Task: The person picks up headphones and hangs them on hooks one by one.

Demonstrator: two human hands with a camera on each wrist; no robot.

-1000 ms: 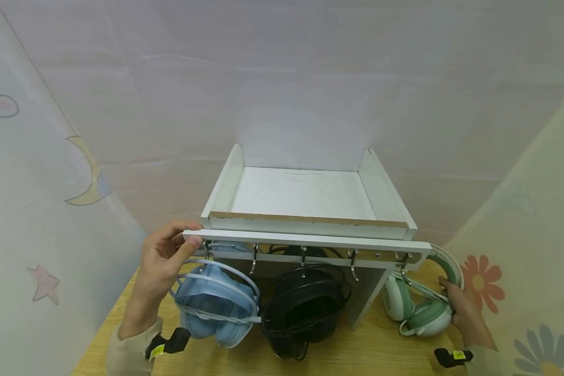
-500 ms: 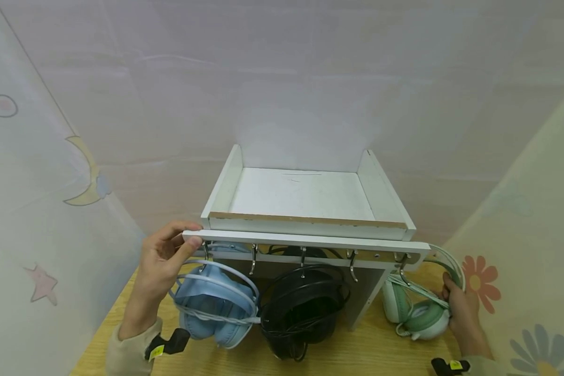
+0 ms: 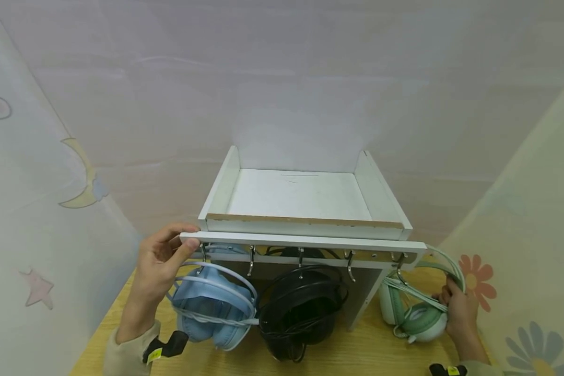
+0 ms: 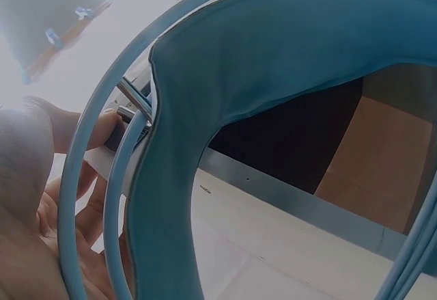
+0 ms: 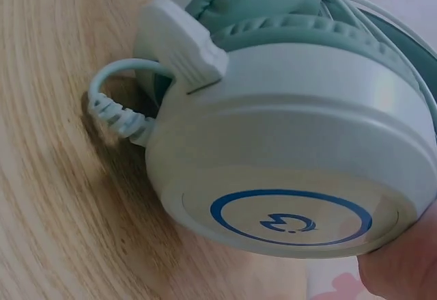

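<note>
My left hand [image 3: 157, 263] pinches the left end of a white hook rail [image 3: 305, 241], thumb in front and fingers behind. Blue headphones [image 3: 209, 300] hang at the leftmost hook, and their padded headband [image 4: 273, 40] fills much of the left wrist view. Black headphones [image 3: 301, 313] hang from the middle hook. At the rail's right end, my right hand [image 3: 461, 310] grips white-and-green headphones [image 3: 427, 330] by the headband side, low over the table. In the right wrist view their white earcup [image 5: 293, 136] shows a blue ring logo, a folded-up microphone arm and a cable.
A white open tray-like shelf top [image 3: 301, 196] with raised sides stands behind the rail. Two metal hooks on the right, one of them a bare hook [image 3: 351, 269], carry nothing. Printed cloth walls [image 3: 526, 250] close in both sides of the wooden table [image 3: 357, 355].
The white-and-green headphones have tilted and shifted slightly left and down in my right hand. My left hand keeps its pinch on the rail. The head view has drifted a little.
</note>
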